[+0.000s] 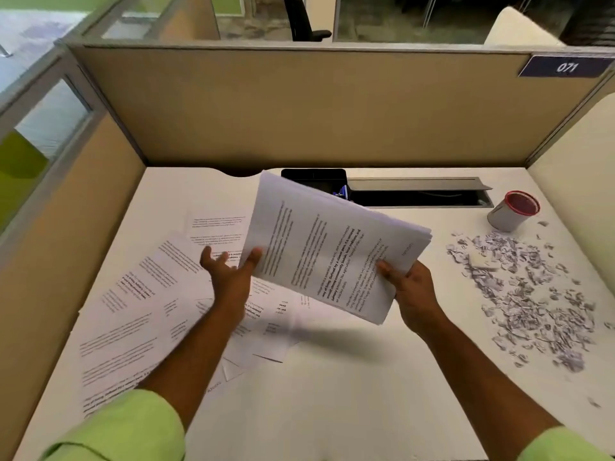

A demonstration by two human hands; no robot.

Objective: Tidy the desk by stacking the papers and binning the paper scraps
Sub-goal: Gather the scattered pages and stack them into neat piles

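Observation:
A thick stack of printed papers (332, 241) is held tilted in the air above the white desk (332, 394). My right hand (411, 291) grips its near right corner, thumb on top. My left hand (229, 277) is open with fingers spread, its thumb touching the stack's left edge. Several loose printed sheets (143, 307) lie scattered over the left half of the desk, partly under my left arm. A wide pile of small paper scraps (535, 301) covers the right side of the desk.
A small grey bin with a red liner (514, 209) stands at the back right, just behind the scraps. An open cable tray (419, 191) and a black box (312, 176) sit along the desk's back edge. Beige partition walls (299, 104) enclose the desk.

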